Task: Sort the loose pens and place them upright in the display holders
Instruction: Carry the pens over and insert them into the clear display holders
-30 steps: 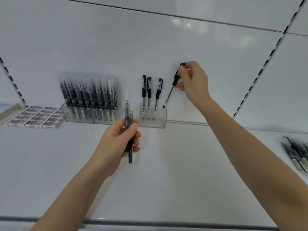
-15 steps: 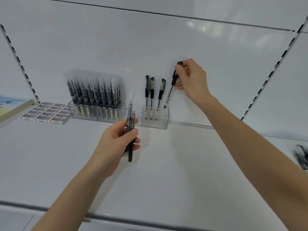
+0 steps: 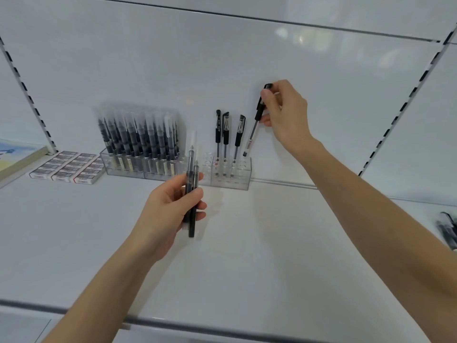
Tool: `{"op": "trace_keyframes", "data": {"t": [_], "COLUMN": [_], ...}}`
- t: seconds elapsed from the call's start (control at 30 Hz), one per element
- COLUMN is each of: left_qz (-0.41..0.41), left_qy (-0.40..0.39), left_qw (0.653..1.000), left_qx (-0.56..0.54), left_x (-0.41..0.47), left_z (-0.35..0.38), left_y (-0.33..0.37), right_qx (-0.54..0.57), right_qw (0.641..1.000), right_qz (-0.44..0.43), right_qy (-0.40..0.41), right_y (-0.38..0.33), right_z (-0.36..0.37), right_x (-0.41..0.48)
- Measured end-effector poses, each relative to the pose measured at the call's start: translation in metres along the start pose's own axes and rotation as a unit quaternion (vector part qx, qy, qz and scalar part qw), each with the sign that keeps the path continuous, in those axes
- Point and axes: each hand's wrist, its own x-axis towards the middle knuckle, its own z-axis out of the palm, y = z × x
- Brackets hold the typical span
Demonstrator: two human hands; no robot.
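While the right hand [image 3: 284, 115] pinches the capped top of a black pen [image 3: 254, 122] between thumb and fingers, the pen slants down to the left, its tip just above the right end of a clear holder [image 3: 237, 179] at the back of the white shelf [image 3: 272, 243], a little right of the frame's centre. Three black-capped pens [image 3: 225, 139] stand upright in that holder, left of the tilted pen. Whether the tip has entered a slot cannot be told.

Below and left of the holder, near the centre of the frame, the left hand [image 3: 170, 214] is closed around a small bundle of pens [image 3: 191, 194], held roughly vertical with their ends sticking out above and below the fist. Exactly how many it holds is unclear.

Left of centre, a second clear holder [image 3: 128, 169] is packed with upright dark pens [image 3: 141, 137], and the two holders stand side by side. Rows of small flat boxes [image 3: 66, 167] lie on the shelf at the middle left, next to a book [image 3: 19, 154] at the frame's left edge. At the right edge, some dark loose pens [image 3: 448, 231] lie on the shelf, blurred.
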Motion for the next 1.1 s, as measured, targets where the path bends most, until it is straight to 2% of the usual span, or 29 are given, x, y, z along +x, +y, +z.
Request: {"op": "trace_keyframes", "data": {"t": [0.23, 0.4, 0.5, 0.67, 0.73, 0.83, 0.87, 1.0, 1.1], "left_qz": [0.000, 0.006, 0.009, 0.010, 0.015, 0.024, 0.027, 0.030, 0.028], "left_qy": [-0.005, -0.012, -0.012, -0.034, -0.038, -0.039, -0.041, -0.056, -0.058], "left_qw": [1.000, 1.000, 1.000, 0.999, 0.999, 0.998, 0.998, 0.998, 0.998], "left_qx": [-0.002, -0.003, -0.018, -0.030, -0.031, -0.035, -0.035, -0.030, -0.024], "left_x": [0.000, -0.003, -0.003, -0.002, -0.003, -0.003, -0.002, -0.003, -0.003], "left_z": [-0.001, -0.004, -0.005, -0.002, -0.002, -0.002, -0.001, 0.005, 0.007], "left_y": [-0.001, -0.002, -0.003, -0.002, -0.001, 0.000, 0.001, 0.001, 0.001], "right_qx": [-0.027, -0.073, -0.110, -0.100, -0.081, 0.033, 0.069, 0.121, 0.153], "right_qw": [0.999, 0.990, 0.987, 0.986, 0.991, 0.998, 0.995, 0.964, 0.947], "right_qz": [0.019, 0.057, 0.065, 0.078, 0.074, 0.058, 0.064, 0.100, 0.102], "right_qy": [-0.035, -0.103, -0.097, -0.108, -0.074, -0.005, -0.024, -0.216, -0.265], "right_y": [0.007, 0.020, 0.022, 0.019, 0.018, 0.007, 0.001, -0.022, -0.028], "right_z": [0.008, 0.018, 0.018, 0.013, 0.007, -0.001, -0.001, 0.007, 0.015], "right_x": [-0.003, -0.015, -0.017, -0.018, -0.023, -0.043, -0.051, -0.075, -0.080]}}
